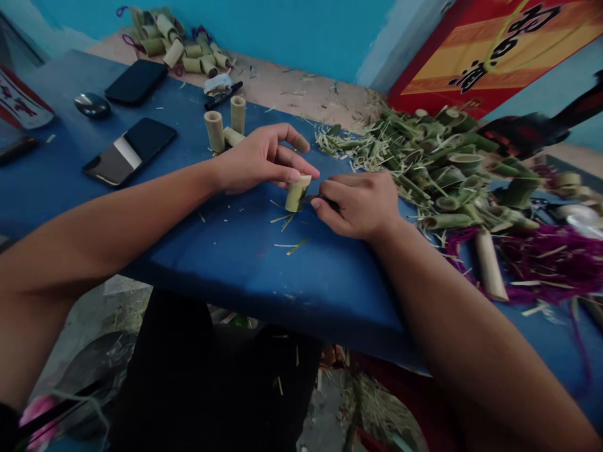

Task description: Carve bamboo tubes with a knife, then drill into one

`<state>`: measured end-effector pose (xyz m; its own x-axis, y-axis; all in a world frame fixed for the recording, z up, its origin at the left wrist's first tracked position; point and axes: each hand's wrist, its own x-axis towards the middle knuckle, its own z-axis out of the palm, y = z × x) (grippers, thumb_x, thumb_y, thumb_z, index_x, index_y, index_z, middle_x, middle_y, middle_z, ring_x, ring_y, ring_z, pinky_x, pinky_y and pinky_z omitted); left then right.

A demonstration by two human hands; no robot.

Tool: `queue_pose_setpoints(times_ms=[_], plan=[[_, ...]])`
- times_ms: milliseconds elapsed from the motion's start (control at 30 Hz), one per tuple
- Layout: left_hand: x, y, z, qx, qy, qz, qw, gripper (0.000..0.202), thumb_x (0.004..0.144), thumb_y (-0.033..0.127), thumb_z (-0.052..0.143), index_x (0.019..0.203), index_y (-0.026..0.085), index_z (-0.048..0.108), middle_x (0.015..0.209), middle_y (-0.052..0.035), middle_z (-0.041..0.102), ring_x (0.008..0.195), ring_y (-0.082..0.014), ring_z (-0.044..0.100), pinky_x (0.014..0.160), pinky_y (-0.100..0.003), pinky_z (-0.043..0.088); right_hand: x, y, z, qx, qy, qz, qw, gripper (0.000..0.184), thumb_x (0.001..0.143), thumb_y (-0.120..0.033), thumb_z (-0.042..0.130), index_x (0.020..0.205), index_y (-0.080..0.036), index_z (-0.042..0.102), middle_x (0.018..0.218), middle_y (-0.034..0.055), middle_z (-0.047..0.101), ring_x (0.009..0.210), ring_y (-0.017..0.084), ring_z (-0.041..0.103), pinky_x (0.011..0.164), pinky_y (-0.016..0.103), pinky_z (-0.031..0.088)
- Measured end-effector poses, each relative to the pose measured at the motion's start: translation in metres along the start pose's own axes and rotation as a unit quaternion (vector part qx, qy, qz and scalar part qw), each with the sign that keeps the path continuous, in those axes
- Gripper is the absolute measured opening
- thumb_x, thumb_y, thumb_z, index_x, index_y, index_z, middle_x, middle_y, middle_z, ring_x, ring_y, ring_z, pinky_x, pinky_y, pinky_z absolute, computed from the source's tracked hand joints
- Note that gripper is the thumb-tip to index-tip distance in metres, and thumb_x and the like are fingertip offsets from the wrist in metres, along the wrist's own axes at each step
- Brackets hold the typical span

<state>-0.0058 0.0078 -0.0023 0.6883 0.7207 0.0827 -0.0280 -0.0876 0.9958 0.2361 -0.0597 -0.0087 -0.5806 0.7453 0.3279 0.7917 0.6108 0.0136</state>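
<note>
**Bamboo tube trimmed near the front edge**

Our left hand (261,160) pinches a short bamboo tube (298,192) upright near the tabletop's (245,263) front edge; our right hand (358,204) clenches a dark tool (325,201) against it; a slip could nick the left fingertips.

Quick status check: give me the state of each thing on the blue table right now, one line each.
Left hand: fingertips pinching the bamboo piece.
Right hand: closed on a small dark tool, its tip at the piece.
Bamboo piece: tilted, lower end on the blue table.
Two bamboo tubes: standing upright.
Two phones: lying flat, screens dark.
Bamboo offcuts: loose heap.
</note>
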Motion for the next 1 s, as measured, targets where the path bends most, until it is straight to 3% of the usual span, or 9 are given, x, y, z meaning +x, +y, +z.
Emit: queue_pose_setpoints(times_ms=[133, 267, 567, 800, 1000], plan=[[0.000, -0.004, -0.002, -0.017, -0.047, 0.026, 0.998, 0.046, 0.077, 0.023, 0.089, 0.107, 0.018, 0.055, 0.114, -0.0096, 0.083, 0.109, -0.0263, 0.079, 0.095, -0.044, 0.062, -0.002, 0.002, -0.004, 0.004, 0.052, 0.008, 0.999, 0.038, 0.098, -0.048, 0.043, 0.077, -0.024, 0.063, 0.065, 0.0044, 0.058, 0.060, 0.019, 0.049, 0.058, 0.034, 0.026], [0.000, -0.003, 0.001, -0.035, -0.065, 0.041, 0.996, 0.041, 0.079, 0.021, 0.088, 0.103, 0.018, 0.054, 0.117, -0.0134, 0.082, 0.106, -0.0244, 0.078, 0.089, -0.040, 0.062, -0.002, 0.001, -0.007, -0.007, 0.054, 0.005, 0.998, 0.040, 0.102, -0.048, 0.041, 0.078, -0.023, 0.062, 0.067, 0.0055, 0.058, 0.062, 0.019, 0.052, 0.060, 0.035, 0.029], [-0.001, 0.003, 0.009, -0.036, -0.038, 0.027, 0.998, 0.037, 0.081, 0.004, 0.080, 0.103, 0.013, 0.052, 0.112, -0.0155, 0.083, 0.092, -0.0185, 0.080, 0.077, -0.030, 0.061, -0.003, -0.001, -0.004, -0.010, 0.042, -0.002, 0.999, 0.045, 0.107, -0.050, 0.034, 0.079, -0.024, 0.058, 0.068, 0.0048, 0.057, 0.062, 0.019, 0.052, 0.060, 0.036, 0.031], [0.001, 0.003, 0.010, -0.045, -0.031, 0.030, 0.998, 0.035, 0.083, -0.005, 0.076, 0.101, 0.013, 0.052, 0.109, -0.0162, 0.083, 0.089, -0.0188, 0.080, 0.076, -0.031, 0.063, -0.005, -0.003, -0.004, -0.007, 0.078, -0.024, 0.997, 0.041, 0.108, -0.045, 0.038, 0.077, -0.026, 0.057, 0.067, 0.0046, 0.056, 0.060, 0.020, 0.052, 0.059, 0.038, 0.033], [0.000, 0.007, 0.014, -0.037, -0.035, 0.027, 0.998, 0.036, 0.084, -0.009, 0.075, 0.099, 0.014, 0.051, 0.106, -0.0120, 0.084, 0.090, -0.0152, 0.081, 0.072, -0.023, 0.061, -0.004, -0.002, -0.005, 0.015, 0.114, -0.023, 0.993, 0.042, 0.107, -0.045, 0.039, 0.072, -0.025, 0.053, 0.064, 0.0028, 0.051, 0.055, 0.018, 0.046, 0.055, 0.037, 0.031]])
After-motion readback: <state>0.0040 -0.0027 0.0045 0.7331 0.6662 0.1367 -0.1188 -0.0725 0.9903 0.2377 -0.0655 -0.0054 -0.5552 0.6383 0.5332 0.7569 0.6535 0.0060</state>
